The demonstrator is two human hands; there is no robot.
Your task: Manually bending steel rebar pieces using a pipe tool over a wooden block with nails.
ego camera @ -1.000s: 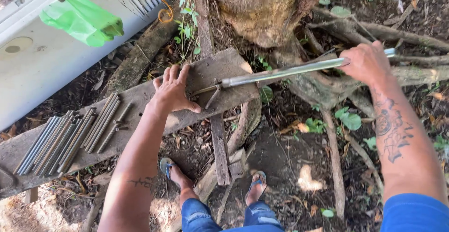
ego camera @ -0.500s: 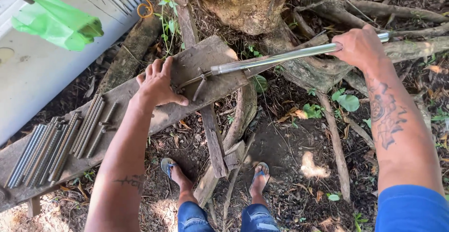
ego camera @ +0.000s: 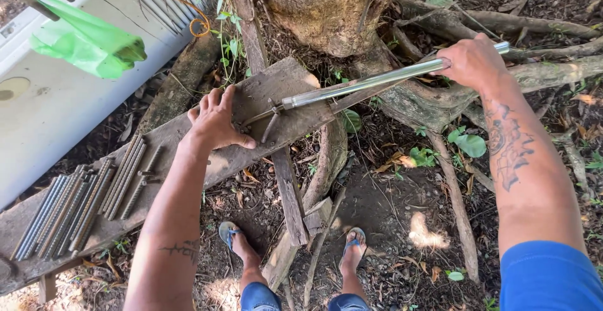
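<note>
Green plastic bag [ego camera: 88, 44] is hanging top left, contents not visible. Shiny metal pipe [ego camera: 364, 85] is lying slanted across the wooden plank tabletop [ego camera: 188, 141], its near end meeting a small bent rod [ego camera: 264, 119]. Right hand [ego camera: 471, 63] is gripping the pipe's far end, fingers wrapped tight. Left hand [ego camera: 217, 123] is pressing flat on the plank, fingers spread, beside the rod. Threaded rods [ego camera: 81, 201] are lying in a row at left.

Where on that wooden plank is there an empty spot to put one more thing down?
The plank is bare between the left hand and the short rods, and along its near edge below that hand. The low end is crowded with bundled rods; the upper end is taken by the metal pipe in the right hand.
</note>
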